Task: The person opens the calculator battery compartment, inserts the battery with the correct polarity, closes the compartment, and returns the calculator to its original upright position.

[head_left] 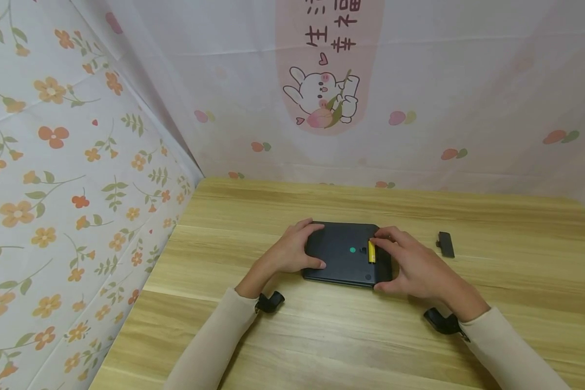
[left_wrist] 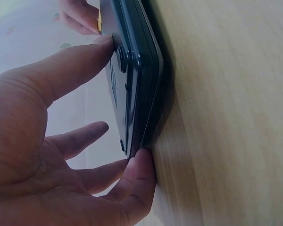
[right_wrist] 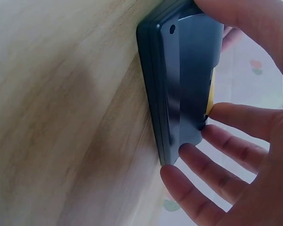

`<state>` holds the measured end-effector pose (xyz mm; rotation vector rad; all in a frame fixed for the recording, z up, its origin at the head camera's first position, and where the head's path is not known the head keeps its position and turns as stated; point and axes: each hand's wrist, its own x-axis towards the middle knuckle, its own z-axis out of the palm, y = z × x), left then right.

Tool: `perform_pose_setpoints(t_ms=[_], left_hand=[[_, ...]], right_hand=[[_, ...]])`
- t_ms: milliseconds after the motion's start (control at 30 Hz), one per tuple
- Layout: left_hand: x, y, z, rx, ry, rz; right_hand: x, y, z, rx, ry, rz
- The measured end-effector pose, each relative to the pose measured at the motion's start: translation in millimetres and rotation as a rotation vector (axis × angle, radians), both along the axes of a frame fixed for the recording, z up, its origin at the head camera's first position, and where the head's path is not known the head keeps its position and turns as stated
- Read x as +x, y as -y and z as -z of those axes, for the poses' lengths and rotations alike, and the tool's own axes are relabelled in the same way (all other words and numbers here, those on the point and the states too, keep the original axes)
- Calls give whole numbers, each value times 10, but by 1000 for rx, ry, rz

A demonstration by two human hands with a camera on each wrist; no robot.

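A dark calculator [head_left: 338,252] lies back side up on the wooden table, its battery slot toward the right end. A yellow battery [head_left: 372,252] sits in that slot. My left hand [head_left: 292,249] grips the calculator's left end, thumb on the back and fingers at the far edge; in the left wrist view a fingertip [left_wrist: 142,162] reaches under its edge. My right hand [head_left: 414,265] spans the right end, thumb at the near corner and other fingers toward the far edge. Its index fingertip touches the battery, also seen in the right wrist view beside the yellow battery edge [right_wrist: 211,96].
A small black battery cover [head_left: 446,245] lies on the table [head_left: 517,303] right of the right hand. Behind the table hangs a printed white cloth [head_left: 234,81], and a floral cloth [head_left: 53,216] covers the left side. Black wrist cameras [head_left: 271,302] are strapped below both hands.
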<state>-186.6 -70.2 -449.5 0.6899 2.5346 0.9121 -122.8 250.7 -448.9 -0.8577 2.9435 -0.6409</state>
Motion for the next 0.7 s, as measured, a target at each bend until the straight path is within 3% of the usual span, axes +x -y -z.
perform_pose_setpoints(t_ms=[467, 700], left_hand=[[-3, -3, 12, -7, 7, -2], [-6, -7, 25, -8, 7, -10]], right_hand=[[56, 1, -41, 119, -80, -31], [57, 51, 4, 74, -133, -59]])
